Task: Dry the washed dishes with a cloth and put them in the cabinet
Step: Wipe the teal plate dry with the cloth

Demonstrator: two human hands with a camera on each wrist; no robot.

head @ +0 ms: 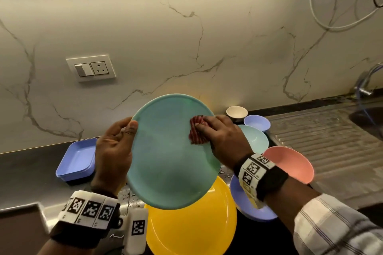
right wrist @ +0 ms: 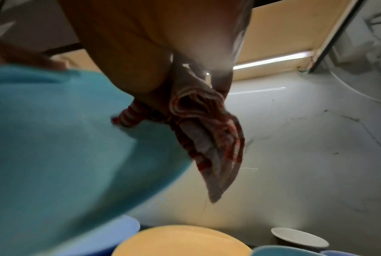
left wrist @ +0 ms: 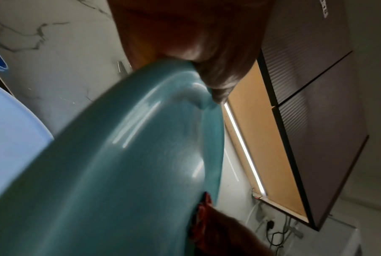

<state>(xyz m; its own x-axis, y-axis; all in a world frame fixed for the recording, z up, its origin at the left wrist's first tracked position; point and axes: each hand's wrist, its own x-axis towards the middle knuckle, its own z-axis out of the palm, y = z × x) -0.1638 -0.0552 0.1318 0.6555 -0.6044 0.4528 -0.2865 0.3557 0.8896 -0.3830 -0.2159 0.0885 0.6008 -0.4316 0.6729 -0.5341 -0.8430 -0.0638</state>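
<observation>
A teal plate (head: 170, 155) is held tilted above the counter. My left hand (head: 116, 147) grips its left rim, thumb on the face and fingers behind. My right hand (head: 219, 136) holds a red-and-white striped cloth (head: 196, 132) bunched under its fingers and presses it on the plate's right side. The left wrist view shows the plate (left wrist: 130, 164) edge-on, with my thumb (left wrist: 213, 69) over its rim. In the right wrist view the cloth (right wrist: 207, 138) hangs folded from my fingers beside the plate (right wrist: 64, 138).
Below lie a yellow plate (head: 192, 227) and a lilac plate (head: 248, 207). A pink bowl (head: 290, 163), teal bowl (head: 255, 138), lilac bowl (head: 257, 122) and white cup (head: 236, 112) stand at right. A lilac tray (head: 76, 161) sits left; the sink drainboard (head: 321, 143) lies right.
</observation>
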